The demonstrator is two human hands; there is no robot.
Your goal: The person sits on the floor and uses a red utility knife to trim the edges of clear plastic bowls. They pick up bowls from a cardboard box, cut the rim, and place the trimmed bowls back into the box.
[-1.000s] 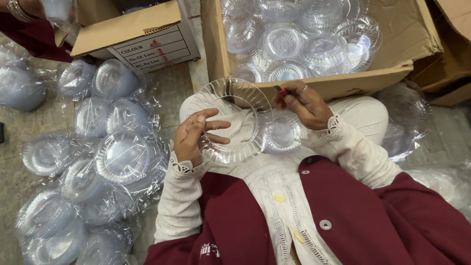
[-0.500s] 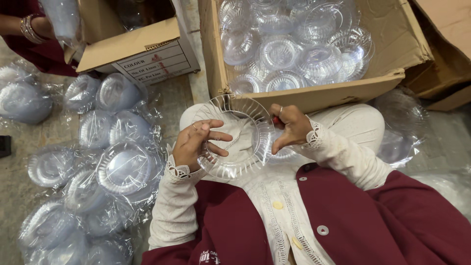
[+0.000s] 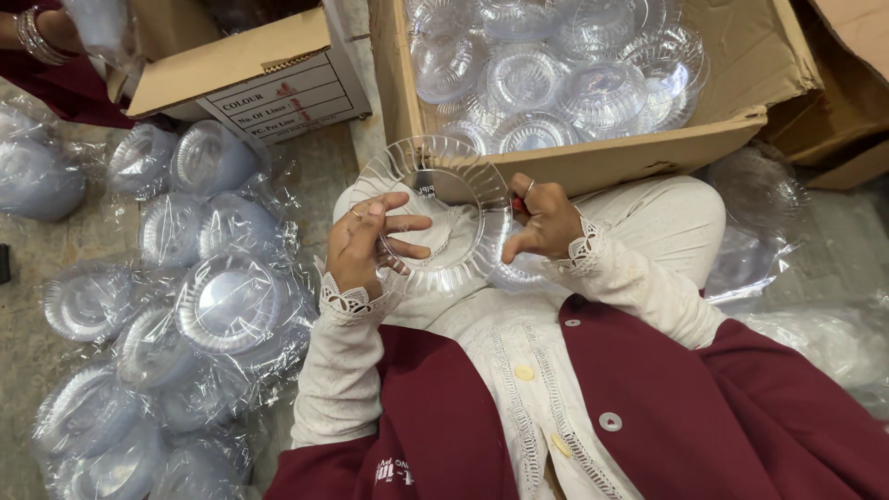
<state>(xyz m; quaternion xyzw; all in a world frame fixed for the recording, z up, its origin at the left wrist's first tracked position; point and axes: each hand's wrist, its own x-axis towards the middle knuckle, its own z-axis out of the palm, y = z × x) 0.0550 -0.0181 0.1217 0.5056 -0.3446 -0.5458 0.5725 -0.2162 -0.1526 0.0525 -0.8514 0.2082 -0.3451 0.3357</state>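
A clear ribbed plastic bowl (image 3: 443, 190) is held over my lap between both hands, with a small sticker on its inner face. My left hand (image 3: 366, 243) supports it from the left, fingers spread across the inside. My right hand (image 3: 544, 220) pinches its right rim; something small and red shows at the thumb. Just beyond it stands a large open cardboard box (image 3: 648, 148) holding several loose clear bowls (image 3: 556, 65).
Several stacks of bowls wrapped in clear plastic bags (image 3: 213, 306) lie on the floor to my left. A smaller labelled cardboard box (image 3: 250, 79) stands at the upper left, where another person's braceleted arm (image 3: 42, 32) holds a bag. Empty plastic bags (image 3: 806, 306) lie to my right.
My right hand has come from the box edge down to the bowl's right rim. The bowl has tilted up to face me, still in my left hand.
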